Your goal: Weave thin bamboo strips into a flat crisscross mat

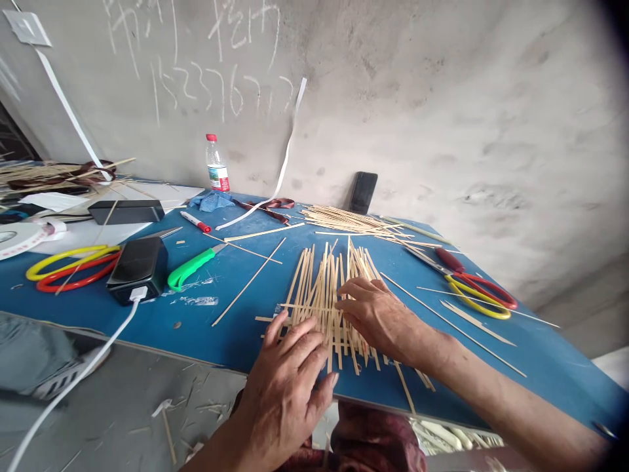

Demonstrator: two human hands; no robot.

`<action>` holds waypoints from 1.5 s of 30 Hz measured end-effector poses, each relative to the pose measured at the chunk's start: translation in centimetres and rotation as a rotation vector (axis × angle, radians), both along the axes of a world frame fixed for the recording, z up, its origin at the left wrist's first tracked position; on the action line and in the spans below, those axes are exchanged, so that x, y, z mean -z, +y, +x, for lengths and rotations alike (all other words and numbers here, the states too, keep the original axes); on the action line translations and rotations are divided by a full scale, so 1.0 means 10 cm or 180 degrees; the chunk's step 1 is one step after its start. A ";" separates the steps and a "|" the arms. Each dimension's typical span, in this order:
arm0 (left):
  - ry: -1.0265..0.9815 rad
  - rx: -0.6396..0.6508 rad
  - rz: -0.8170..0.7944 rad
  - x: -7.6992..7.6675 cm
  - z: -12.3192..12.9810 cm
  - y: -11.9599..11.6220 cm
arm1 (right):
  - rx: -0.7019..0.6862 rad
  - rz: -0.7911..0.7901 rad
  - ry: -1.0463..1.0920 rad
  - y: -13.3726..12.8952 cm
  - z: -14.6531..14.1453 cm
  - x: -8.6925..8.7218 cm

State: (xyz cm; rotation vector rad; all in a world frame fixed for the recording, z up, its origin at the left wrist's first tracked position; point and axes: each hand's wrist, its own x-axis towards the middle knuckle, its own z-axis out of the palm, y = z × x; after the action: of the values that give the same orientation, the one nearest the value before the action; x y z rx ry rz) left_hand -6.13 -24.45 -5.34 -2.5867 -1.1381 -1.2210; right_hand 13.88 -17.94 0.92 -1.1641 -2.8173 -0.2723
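Bamboo strips point(319, 295) under right grip point(378, 314), left grip point(282, 393) on their near edge

Your left hand point(282, 393) sits low in view, back upward, fingers point(289, 334) spread and pointing up and away, thumb angled out to the right. Your right hand point(376, 314) reaches in from the right along a bare forearm point(491, 387), palm down, its fingers point(356, 295) extended and pointing left.
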 end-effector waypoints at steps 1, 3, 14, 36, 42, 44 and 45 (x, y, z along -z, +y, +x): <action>-0.0042 -0.0058 -0.0008 0.00 -0.01 0.01 | 0.0009 -0.0080 0.0026 -0.01 -0.01 -0.01; -0.0031 -0.0287 -0.0081 -0.02 -0.05 0.06 | 0.0006 -0.0219 0.0103 -0.03 -0.02 -0.02; 0.0749 -0.0569 -0.0825 -0.22 -0.15 0.19 | -0.0026 -0.0245 0.0356 -0.07 -0.05 0.07; 0.0680 -0.0631 -0.0842 -0.18 -0.16 0.18 | 0.0189 0.0040 0.0016 -0.09 -0.27 0.13; 0.0564 -0.0622 -0.0800 -0.18 -0.16 0.17 | 0.0413 -0.0199 0.0176 -0.09 -0.32 0.10; 0.0524 -0.0635 -0.0781 -0.17 -0.15 0.17 | 0.0491 -0.0265 0.0234 -0.08 -0.34 0.09; 0.0511 -0.0638 -0.0771 -0.17 -0.15 0.17 | 0.0512 -0.0266 0.0245 -0.07 -0.36 0.09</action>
State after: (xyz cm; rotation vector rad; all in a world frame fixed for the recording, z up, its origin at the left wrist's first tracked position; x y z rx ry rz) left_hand -7.63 -22.72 -3.63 -2.5950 -1.5490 -0.8663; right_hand 10.30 -18.68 0.01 -1.3901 -2.6966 -0.1180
